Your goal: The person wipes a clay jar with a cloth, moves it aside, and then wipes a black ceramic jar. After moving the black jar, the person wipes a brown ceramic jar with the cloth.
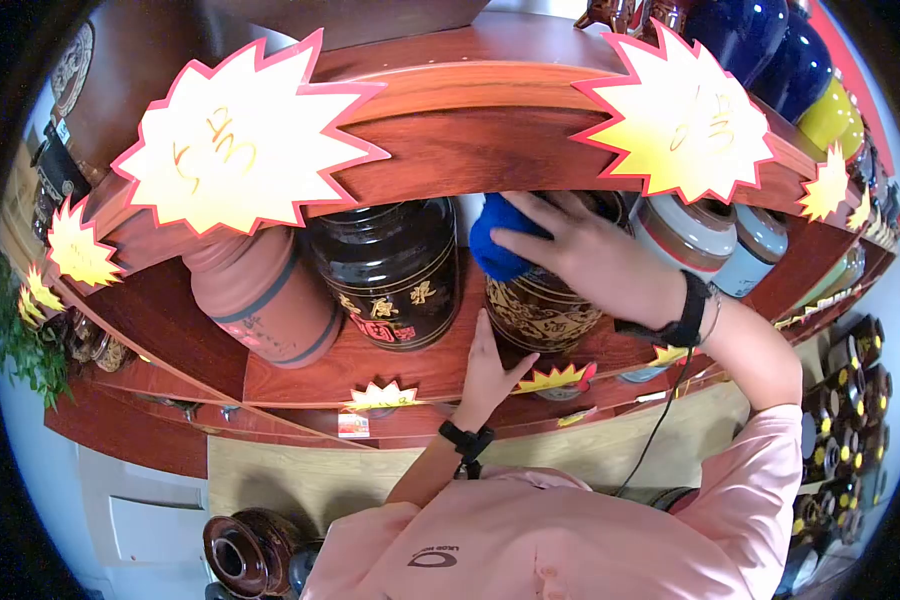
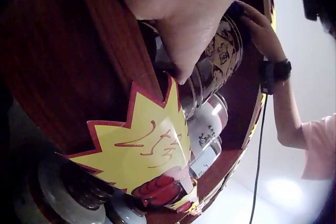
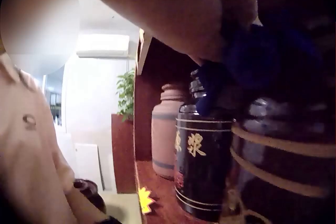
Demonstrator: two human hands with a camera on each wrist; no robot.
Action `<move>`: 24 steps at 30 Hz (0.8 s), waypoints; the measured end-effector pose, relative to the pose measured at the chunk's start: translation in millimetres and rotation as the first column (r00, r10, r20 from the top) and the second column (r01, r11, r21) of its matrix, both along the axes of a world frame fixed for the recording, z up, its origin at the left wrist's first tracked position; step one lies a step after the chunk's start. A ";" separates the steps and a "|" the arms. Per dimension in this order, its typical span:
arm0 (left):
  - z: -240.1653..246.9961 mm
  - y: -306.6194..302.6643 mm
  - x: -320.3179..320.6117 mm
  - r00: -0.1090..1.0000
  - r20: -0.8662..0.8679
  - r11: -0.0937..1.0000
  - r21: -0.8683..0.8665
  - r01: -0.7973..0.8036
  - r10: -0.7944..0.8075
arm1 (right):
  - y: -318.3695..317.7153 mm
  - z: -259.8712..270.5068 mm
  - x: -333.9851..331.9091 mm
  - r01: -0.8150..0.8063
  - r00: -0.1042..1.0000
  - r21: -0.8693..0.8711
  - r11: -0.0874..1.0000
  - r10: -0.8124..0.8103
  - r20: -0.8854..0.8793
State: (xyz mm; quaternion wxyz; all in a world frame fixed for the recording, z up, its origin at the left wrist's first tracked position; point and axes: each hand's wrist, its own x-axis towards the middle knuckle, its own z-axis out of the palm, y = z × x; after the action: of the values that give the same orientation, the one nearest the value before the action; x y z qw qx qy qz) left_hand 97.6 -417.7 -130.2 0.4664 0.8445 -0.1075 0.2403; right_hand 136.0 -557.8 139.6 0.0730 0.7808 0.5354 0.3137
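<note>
A blue cloth (image 1: 503, 240) is gripped in my right hand (image 1: 595, 255), which is up at the shoulder of a dark brown jar (image 1: 540, 312) with a tan pattern. In the right wrist view the bunched blue cloth (image 3: 252, 58) hangs over the jar's upper part. My left hand (image 1: 488, 372) lies at the lower left side of this jar, fingers straight and thumb spread, over the shelf's front edge. The left wrist view shows the thumb (image 2: 181, 50) in front of the patterned jar (image 2: 223, 53).
Left of the patterned jar stand a black jar (image 1: 390, 290) with gold characters and a pink clay jar (image 1: 260, 300). White-and-brown jars (image 1: 685, 235) are to its right. Starburst price cards (image 1: 250, 140) hang along the upper shelf edge. A black cable (image 1: 660, 425) trails from the right wrist.
</note>
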 end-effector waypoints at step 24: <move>-5.4 -0.3 -1.3 1.000 -0.010 0.999 0.047 -0.027 0.028 | -56.2 28.1 89.8 0.305 0.945 0.095 0.948 -0.289 -0.150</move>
State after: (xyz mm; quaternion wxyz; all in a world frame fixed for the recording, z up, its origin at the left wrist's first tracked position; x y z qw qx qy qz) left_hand 96.3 -418.0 -135.6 0.4438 0.8578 -0.0989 0.2397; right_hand 225.8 -614.0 167.6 0.0376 0.8748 0.3959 0.2766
